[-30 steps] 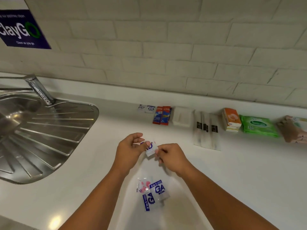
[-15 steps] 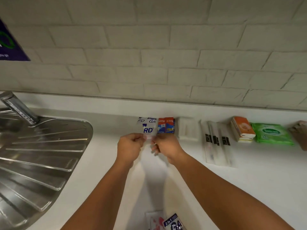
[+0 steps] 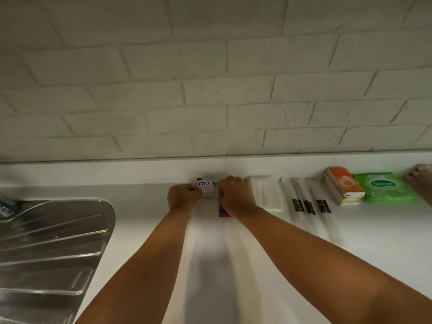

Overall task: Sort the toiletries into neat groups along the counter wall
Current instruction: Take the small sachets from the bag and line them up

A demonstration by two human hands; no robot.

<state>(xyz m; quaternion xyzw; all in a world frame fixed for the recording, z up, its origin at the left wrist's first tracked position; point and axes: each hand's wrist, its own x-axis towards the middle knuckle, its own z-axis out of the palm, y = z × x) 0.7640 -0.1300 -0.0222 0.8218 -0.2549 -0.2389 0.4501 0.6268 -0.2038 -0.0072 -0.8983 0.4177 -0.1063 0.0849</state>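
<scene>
Stainless steel sink drainboard (image 3: pixel 46 249), ribbed and shiny, fills the lower left and is set into the white desk (image 3: pixel 140 206). The blurred base of a metal tap (image 3: pixel 7 206) sits at its far left edge. Behind the desk rises a pale painted brick wall (image 3: pixel 210 90).

Both forearms reach forward to the foot of that wall. The left hand (image 3: pixel 184 197) has its fingers curled, and thumb and forefinger pinch the left edge of a small white sachet (image 3: pixel 205 184) printed with the letters RD. The sachet is right at the wall, between the two hands. The right hand (image 3: pixel 236 197) meets its right edge with the fingers bent downward. Their tips are hidden behind the knuckles, so whether they grip the sachet cannot be told.

A narrow red-and-blue packet (image 3: pixel 221 208) lies flat under the right hand, mostly covered by it. Just to the right lies a flat white rectangular packet (image 3: pixel 266 192). Next come three long clear wrappers with black labels (image 3: pixel 308 206), side by side and pointing away from the wall. Further right is a stack of orange-and-white tissue packs (image 3: pixel 343 185), then a green soft pack of wipes (image 3: pixel 385 187) touching it. A brownish packet (image 3: pixel 420 178) is cut off by the right edge.
</scene>
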